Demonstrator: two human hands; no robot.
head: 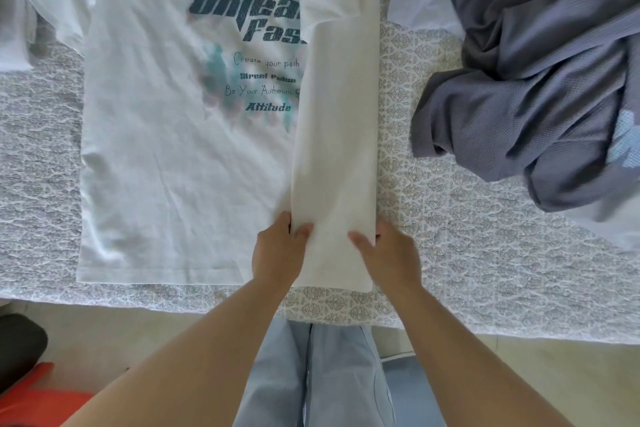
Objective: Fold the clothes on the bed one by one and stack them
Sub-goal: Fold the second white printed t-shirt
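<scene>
1. My left hand (pixel 277 250) has its fingers (pixel 304 229) curled onto the near left edge of the folded-over panel of the white T-shirt (pixel 166 156), thumb side against the fabric, pinching it.
2. My right hand (pixel 389 253) grips the near right edge of that same panel, thumb (pixel 360 238) on top and the other fingers tucked under the fold.
3. The T-shirt lies flat on the bed (pixel 467 236), print up, hem at the near edge; its right side is folded over the middle as a long strip running from near to far, covering part of the teal lettering.
4. A crumpled grey waffle-knit garment (pixel 540 80) sits well apart to the right, on the far right of the bed.
5. More white cloth (pixel 20 21) lies at the far left.
6. Near, below the bed edge, I see my light blue trousers (pixel 322 374) and an orange object (pixel 45 395) on the left.
</scene>
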